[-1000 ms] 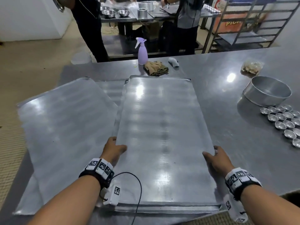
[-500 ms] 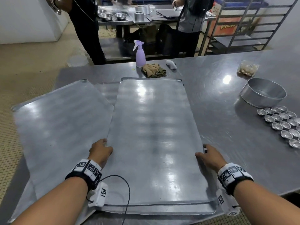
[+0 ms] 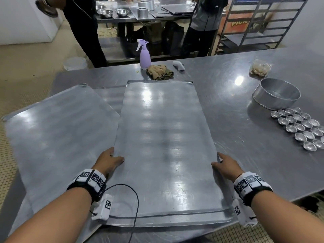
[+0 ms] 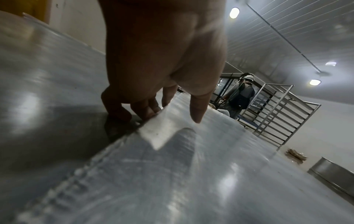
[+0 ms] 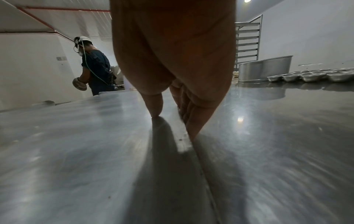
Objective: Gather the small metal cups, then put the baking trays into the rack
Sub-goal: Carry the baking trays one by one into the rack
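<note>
A long flat metal baking tray [image 3: 164, 146] lies lengthwise in front of me on the steel table. My left hand [image 3: 109, 160] grips its left edge, thumb on top [image 4: 197, 109] and fingers curled under the rim. My right hand [image 3: 226, 165] grips the right edge the same way [image 5: 172, 109]. A second baking tray [image 3: 57, 137] lies to the left, slanted and overhanging the table's edge, partly under the first. Several small metal cups [image 3: 299, 127] sit grouped in rows at the right. The tray rack [image 3: 259, 23] stands beyond the table at the back right.
A round metal cake pan [image 3: 277, 93] stands just behind the cups, with a bag of crumbs [image 3: 260, 68] further back. A purple spray bottle [image 3: 144, 54], a crumpled cloth [image 3: 160, 72] and a small white object [image 3: 178, 65] lie at the far edge. Two people stand at another table behind.
The tray held by both hands has shifted slightly; both hands keep their hold on its side edges. My head has tilted down a little, and the left tray stays put.
</note>
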`<action>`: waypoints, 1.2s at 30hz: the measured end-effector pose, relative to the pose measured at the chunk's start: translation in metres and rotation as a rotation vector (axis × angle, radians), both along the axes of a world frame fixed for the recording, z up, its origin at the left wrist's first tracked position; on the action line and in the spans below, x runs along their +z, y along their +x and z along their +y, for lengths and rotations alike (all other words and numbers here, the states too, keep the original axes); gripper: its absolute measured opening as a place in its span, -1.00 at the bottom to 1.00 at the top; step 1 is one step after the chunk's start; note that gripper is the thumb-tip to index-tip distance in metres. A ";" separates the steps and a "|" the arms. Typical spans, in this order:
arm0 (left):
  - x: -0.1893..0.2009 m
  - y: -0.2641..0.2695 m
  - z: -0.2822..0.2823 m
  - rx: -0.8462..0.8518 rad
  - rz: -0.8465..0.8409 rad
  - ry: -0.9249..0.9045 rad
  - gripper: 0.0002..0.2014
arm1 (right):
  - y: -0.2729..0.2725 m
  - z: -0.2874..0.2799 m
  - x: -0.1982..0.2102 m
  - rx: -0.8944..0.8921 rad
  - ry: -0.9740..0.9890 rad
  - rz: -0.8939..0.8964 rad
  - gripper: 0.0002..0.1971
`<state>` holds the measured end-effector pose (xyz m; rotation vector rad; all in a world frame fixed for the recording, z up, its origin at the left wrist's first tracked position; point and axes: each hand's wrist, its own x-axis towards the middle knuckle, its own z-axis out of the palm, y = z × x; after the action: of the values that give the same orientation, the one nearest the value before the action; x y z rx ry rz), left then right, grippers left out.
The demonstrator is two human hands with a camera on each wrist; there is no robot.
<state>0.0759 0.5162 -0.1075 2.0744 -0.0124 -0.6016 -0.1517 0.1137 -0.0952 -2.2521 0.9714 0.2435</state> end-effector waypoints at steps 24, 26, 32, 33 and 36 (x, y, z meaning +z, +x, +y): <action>0.003 -0.110 -0.178 -0.101 -0.108 0.075 -0.81 | -0.094 -0.210 -0.010 -0.010 -0.028 -0.043 -0.64; 0.004 -0.125 -0.195 -0.086 -0.133 0.109 -0.80 | -0.096 -0.231 -0.007 0.030 -0.045 -0.057 -0.67; -0.001 -0.162 -0.232 0.089 -0.157 0.208 -0.79 | -0.098 -0.269 -0.004 0.173 -0.070 -0.040 -0.72; -0.002 -0.169 -0.235 0.113 -0.149 0.202 -0.85 | -0.099 -0.272 -0.004 0.197 -0.061 -0.040 -0.74; -0.005 -0.180 -0.237 0.148 -0.104 0.125 -0.57 | -0.102 -0.279 -0.003 0.232 -0.036 -0.043 -0.80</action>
<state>-0.1040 0.2793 -0.1124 2.2035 0.1205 -0.4124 -0.2537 -0.1655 -0.0978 -2.3933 0.6962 0.2793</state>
